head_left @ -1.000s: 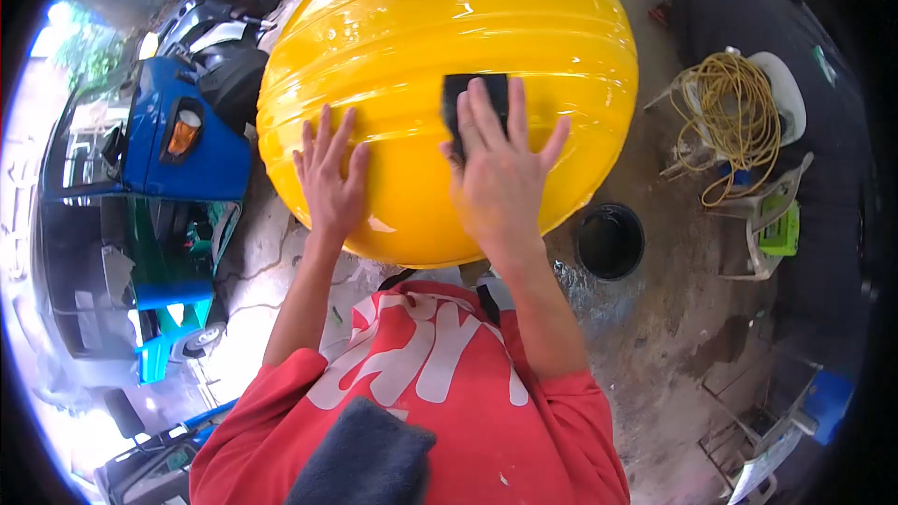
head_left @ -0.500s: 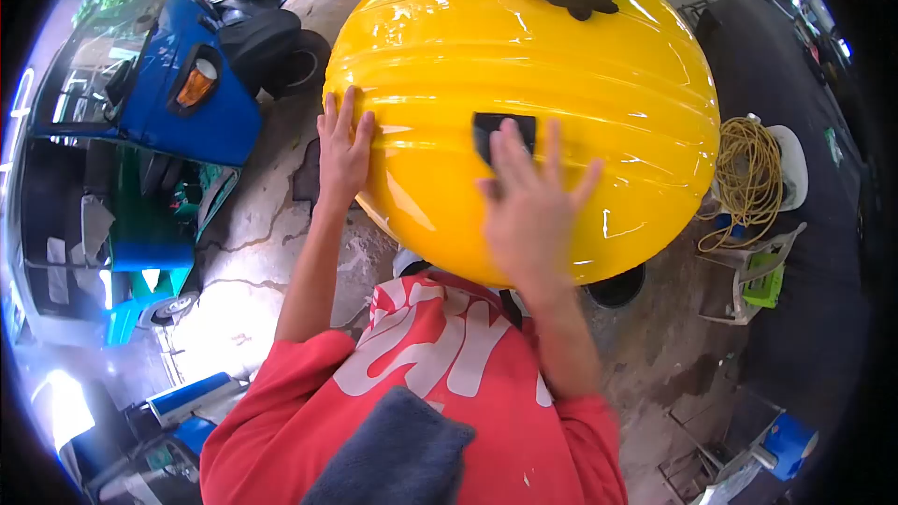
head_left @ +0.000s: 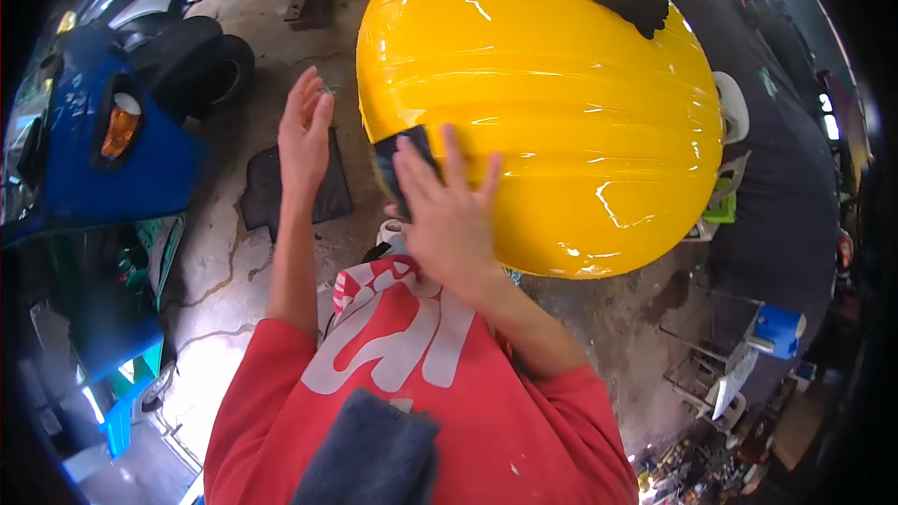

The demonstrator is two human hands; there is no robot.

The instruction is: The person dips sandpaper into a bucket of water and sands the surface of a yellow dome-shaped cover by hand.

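Note:
A large, glossy yellow panel point(head_left: 561, 84) with moulded ridges fills the upper middle of the head view. At its left edge my right hand point(head_left: 449, 215) presses a black rectangular piece point(head_left: 391, 168) that looks like sandpaper against the surface, fingers spread over it. My left hand point(head_left: 304, 140) is raised left of the panel, apart from it. Its fingers are stretched out and hold nothing. Near the panel's far right edge lies a crumpled dark cloth point(head_left: 629, 0).
A blue vehicle body point(head_left: 94, 150) and black tires point(head_left: 220, 70) stand to the left. On the concrete floor lies a dark mat point(head_left: 327, 187). To the right are a black covered surface point(head_left: 781, 196), a white chair point(head_left: 734, 108) and a metal frame with a blue container point(head_left: 778, 329).
My right hand has slid the black piece leftward to the panel's left edge. My left hand has come off the panel. The view has turned, shifting the panel and cloth rightward.

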